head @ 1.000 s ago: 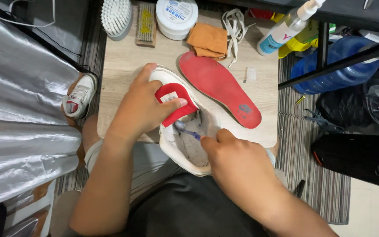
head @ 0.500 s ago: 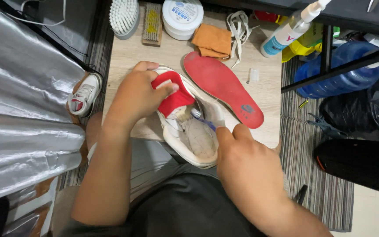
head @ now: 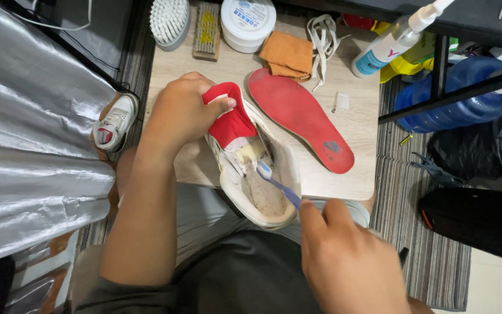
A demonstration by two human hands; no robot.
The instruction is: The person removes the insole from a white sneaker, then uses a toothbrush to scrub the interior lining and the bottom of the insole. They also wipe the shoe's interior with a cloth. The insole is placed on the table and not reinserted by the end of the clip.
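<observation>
While the left hand (head: 184, 113) pulls back the red fabric tongue (head: 232, 119) of the white leather sneaker (head: 257, 174), fingers pressed together around it, the right hand (head: 350, 261) has drawn back toward six o'clock since a second ago, so more of the blue-handled toothbrush (head: 277, 183) now shows. Its fingers are closed on the handle, and the bristle head sits inside the shoe against the worn beige lining, suggesting a scrubbing stroke in progress. The sneaker lies on the pale wooden table's (head: 355, 122) six-o'clock edge, with the red foam insole (head: 297, 116) just beside it at two o'clock.

Bright even light, soft shadows; glare on silver sheet (head: 24, 134).
</observation>
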